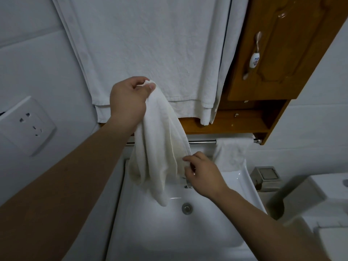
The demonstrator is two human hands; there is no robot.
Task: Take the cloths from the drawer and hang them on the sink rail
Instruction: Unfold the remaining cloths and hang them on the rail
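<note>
A cream-white cloth (160, 146) hangs loose over the white sink (169, 232). My left hand (128, 102) is shut on its top corner, held high in front of the large towel. My right hand (201, 174) pinches the cloth's right edge lower down, just above the tap, which it mostly hides. Behind the cloth runs the metal sink rail (202, 142), under the wooden shelf. A second white cloth (230, 153) is draped over the rail's right end.
A large white towel (150, 53) hangs on the wall above. A wooden cabinet (278, 49) with a ceramic handle is at upper right. A wall socket (28, 125) is on the left, a toilet tank (320, 200) on the right, and a drain (187, 208) in the basin.
</note>
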